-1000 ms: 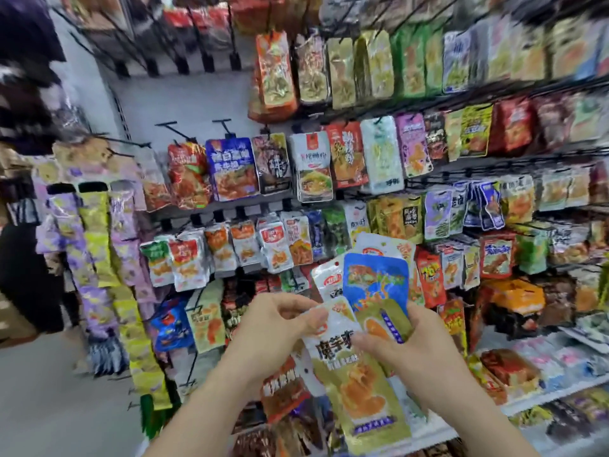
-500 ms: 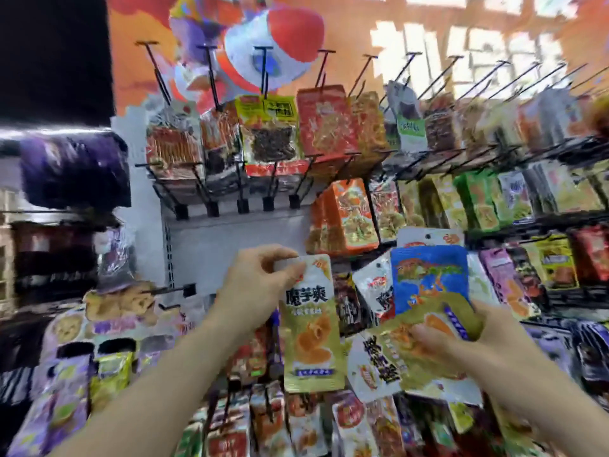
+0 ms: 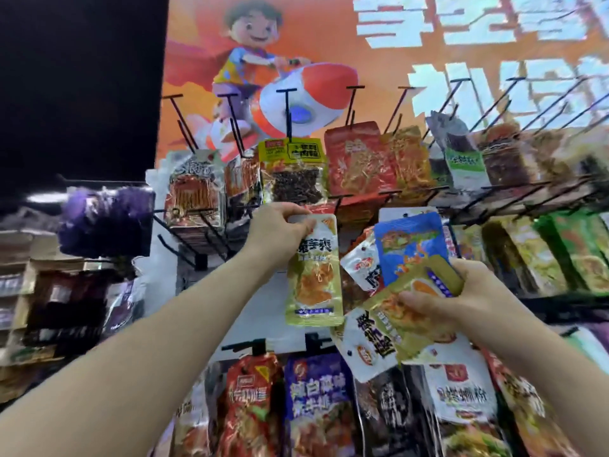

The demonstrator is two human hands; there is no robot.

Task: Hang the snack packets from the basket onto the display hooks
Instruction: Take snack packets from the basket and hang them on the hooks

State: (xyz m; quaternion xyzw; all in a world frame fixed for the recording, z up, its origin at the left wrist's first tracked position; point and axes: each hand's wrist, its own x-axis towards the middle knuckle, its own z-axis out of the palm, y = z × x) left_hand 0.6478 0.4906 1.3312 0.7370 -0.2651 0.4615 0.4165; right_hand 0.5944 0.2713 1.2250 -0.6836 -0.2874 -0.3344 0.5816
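Got the gold packet (image 3: 313, 275) pinched by its top edge in the left hand (image 3: 276, 232), up in front of the display (image 3: 263, 308). Clutching the spare bundle (image 3: 395, 311) in the right hand (image 3: 468, 291). Line the hole up with a bare hook (image 3: 178, 250), slide straight.

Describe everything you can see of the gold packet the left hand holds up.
The gold packet is a glossy, foil-like pouch: white top with dark characters, orange-yellow food pictured mid-panel, a blue strip near the bottom. It hangs roughly upright before the rack's white back panel, on no hook yet. The left hand pinches its top edge with thumb and fingers.
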